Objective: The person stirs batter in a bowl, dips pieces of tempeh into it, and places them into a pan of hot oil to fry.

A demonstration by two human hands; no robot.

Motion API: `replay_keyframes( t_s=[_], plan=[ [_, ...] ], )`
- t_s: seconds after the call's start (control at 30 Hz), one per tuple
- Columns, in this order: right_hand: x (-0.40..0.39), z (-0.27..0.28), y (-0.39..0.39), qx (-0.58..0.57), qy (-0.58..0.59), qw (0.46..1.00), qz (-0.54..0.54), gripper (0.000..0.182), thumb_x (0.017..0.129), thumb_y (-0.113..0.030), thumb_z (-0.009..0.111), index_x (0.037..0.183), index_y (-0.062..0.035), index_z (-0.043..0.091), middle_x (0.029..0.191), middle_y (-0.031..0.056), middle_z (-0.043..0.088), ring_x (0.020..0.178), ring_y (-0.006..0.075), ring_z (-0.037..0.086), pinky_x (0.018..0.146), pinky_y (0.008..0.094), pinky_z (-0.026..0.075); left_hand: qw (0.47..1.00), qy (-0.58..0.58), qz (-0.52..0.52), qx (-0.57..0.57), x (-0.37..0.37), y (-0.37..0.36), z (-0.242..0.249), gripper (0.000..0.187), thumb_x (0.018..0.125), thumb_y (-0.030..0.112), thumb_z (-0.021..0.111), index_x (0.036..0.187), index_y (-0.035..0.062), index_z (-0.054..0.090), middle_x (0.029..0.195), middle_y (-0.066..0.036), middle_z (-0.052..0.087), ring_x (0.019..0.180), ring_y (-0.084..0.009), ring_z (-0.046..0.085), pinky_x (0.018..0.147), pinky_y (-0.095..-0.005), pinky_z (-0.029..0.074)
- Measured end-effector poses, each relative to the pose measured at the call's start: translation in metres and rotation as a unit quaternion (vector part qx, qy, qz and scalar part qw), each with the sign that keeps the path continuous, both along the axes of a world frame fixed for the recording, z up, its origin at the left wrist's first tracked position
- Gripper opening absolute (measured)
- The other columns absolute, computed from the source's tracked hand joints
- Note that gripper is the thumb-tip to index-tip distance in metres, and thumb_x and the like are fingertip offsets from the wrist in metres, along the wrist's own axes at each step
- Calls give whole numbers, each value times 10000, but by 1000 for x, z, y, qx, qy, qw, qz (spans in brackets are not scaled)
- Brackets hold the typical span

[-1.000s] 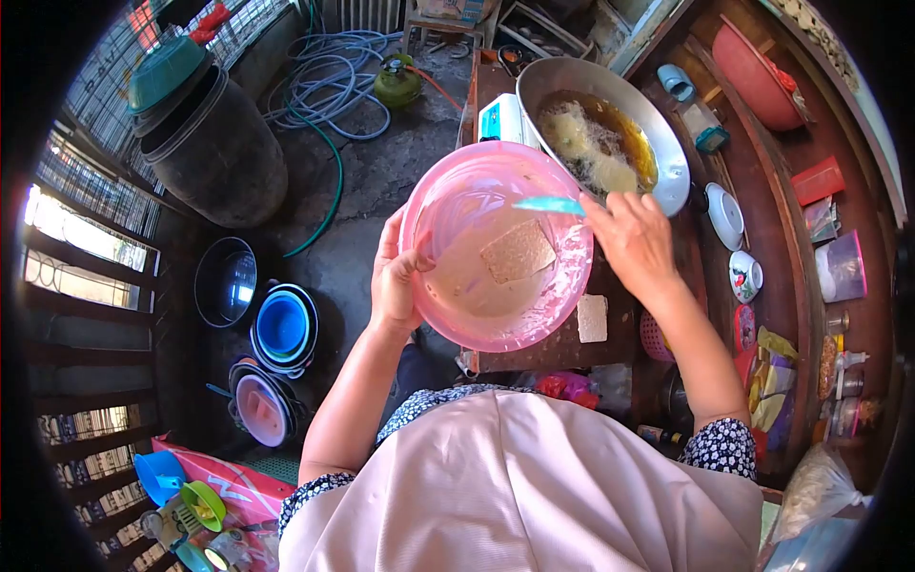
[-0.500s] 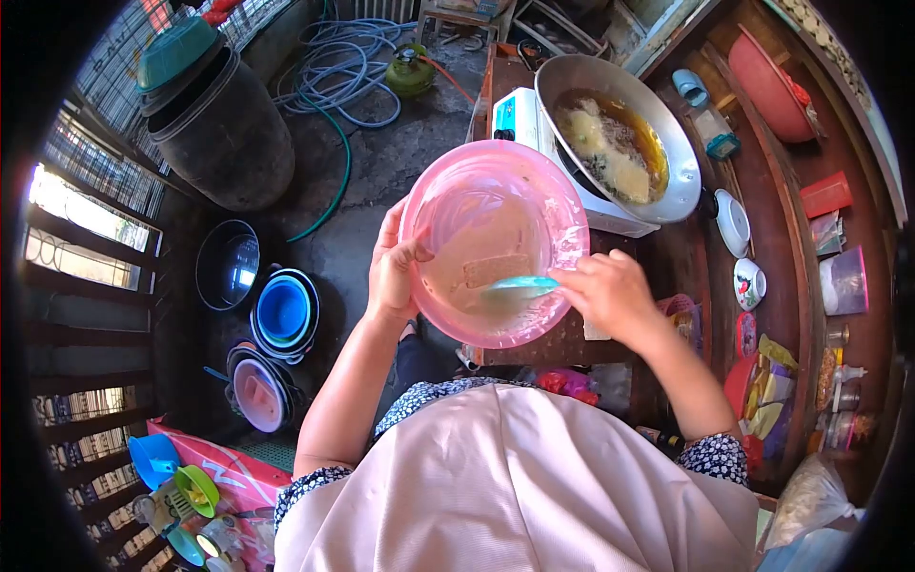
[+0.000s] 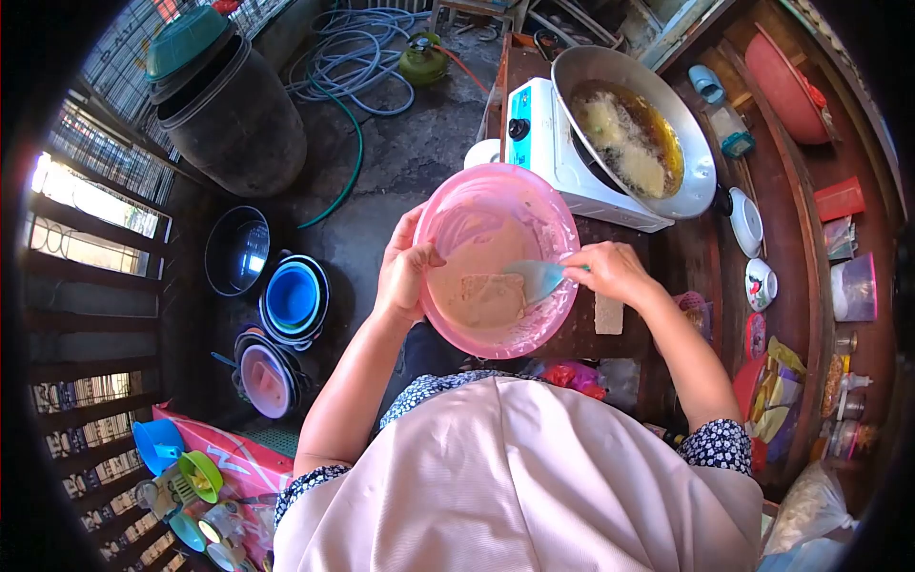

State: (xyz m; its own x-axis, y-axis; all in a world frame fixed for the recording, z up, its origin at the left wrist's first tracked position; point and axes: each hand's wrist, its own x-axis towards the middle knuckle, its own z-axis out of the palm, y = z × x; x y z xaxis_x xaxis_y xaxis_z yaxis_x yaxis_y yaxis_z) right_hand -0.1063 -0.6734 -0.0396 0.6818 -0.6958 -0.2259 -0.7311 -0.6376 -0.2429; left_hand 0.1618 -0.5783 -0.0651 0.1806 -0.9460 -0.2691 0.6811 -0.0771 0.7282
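Observation:
My left hand (image 3: 404,272) grips the left rim of a pink plastic bowl (image 3: 457,205) that I hold tilted in front of me. Pale batter fills its lower part, and a rectangular slab (image 3: 489,297) lies in it, coated with batter. My right hand (image 3: 610,272) holds a teal spatula (image 3: 536,278) by its handle, with the blade resting against the slab's right edge inside the bowl.
A wok (image 3: 701,176) of bubbling oil with frying pieces sits on a white stove (image 3: 553,153) just beyond the bowl. Another pale slab (image 3: 607,313) lies on the wooden table (image 3: 696,257). Small dishes, jars and a red basin (image 3: 786,91) are on the right; stacked basins (image 3: 289,297) and a black barrel (image 3: 238,124) stand on the floor to the left.
The bowl has come down and nearer to me, away from the wok. My right hand moved from the bowl's far rim down into it, bringing the spatula against the slab.

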Motion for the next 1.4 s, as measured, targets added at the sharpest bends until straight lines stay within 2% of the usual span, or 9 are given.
replay_keyframes(
  t_s=[0.07,0.43,0.53,0.63,0.67,0.73,0.83,1.3,1.4],
  plan=[
    [3,-14,3,111,-16,994,-16,238,788,-302,602,955,-150,677,928,98,651,861,288,620,770,375,482,1000,-2,2,7,0,1,-2,618,598,-96,436,1192,69,482,1069,-68,536,977,-178,523,835,-284,446],
    [12,-30,-15,298,-53,953,9,278,793,-305,625,977,-101,671,874,120,666,786,200,641,733,308,476,1000,-26,16,8,3,3,-4,621,594,-81,437,1196,66,477,1094,-80,536,999,-192,524,848,-296,449],
    [6,-12,-22,263,-143,954,-34,256,812,-267,615,981,-82,668,889,105,673,762,150,640,705,280,482,1000,11,23,-17,12,3,-1,634,587,-74,446,1204,69,459,1112,-91,530,1021,-209,523,875,-317,447],
    [11,14,-11,-20,-156,987,-20,236,778,-242,645,980,-122,676,770,37,645,674,192,607,628,314,460,999,18,37,-24,17,2,2,645,583,-70,453,1211,73,444,1127,-101,524,1035,-224,519,891,-332,445],
    [12,14,-7,-21,-155,987,-20,236,778,-242,645,980,-122,676,770,37,645,674,192,607,628,314,460,998,28,43,-34,17,1,4,650,582,-67,460,1217,74,437,1126,-102,524,1040,-229,515,891,-337,445],
    [13,15,2,-329,-102,933,105,257,752,-224,651,1007,-197,668,688,-14,554,622,167,531,571,310,381,997,36,49,-43,17,-1,6,654,582,-67,455,1220,75,434,1127,-102,523,1042,-231,513,893,-339,443],
    [13,6,13,-409,-119,897,123,304,734,-200,652,1036,-243,653,663,-32,493,612,132,477,560,294,320,995,40,66,-56,16,-3,5,666,581,-65,443,1231,78,428,1136,-102,519,1054,-235,507,896,-341,440],
    [12,60,31,-310,-136,938,79,198,704,-180,676,900,-206,687,661,-27,517,632,146,497,614,300,331,993,23,74,-87,17,-2,6,706,543,-35,465,1240,75,429,1161,-102,512,1082,-246,493,935,-355,415],
    [16,59,41,-170,-126,973,97,167,681,-210,704,845,-180,699,661,-18,551,640,146,513,618,305,341,992,26,74,-97,17,-1,4,711,540,-33,474,1242,73,428,1161,-99,512,1082,-245,491,942,-354,409]
  ],
)
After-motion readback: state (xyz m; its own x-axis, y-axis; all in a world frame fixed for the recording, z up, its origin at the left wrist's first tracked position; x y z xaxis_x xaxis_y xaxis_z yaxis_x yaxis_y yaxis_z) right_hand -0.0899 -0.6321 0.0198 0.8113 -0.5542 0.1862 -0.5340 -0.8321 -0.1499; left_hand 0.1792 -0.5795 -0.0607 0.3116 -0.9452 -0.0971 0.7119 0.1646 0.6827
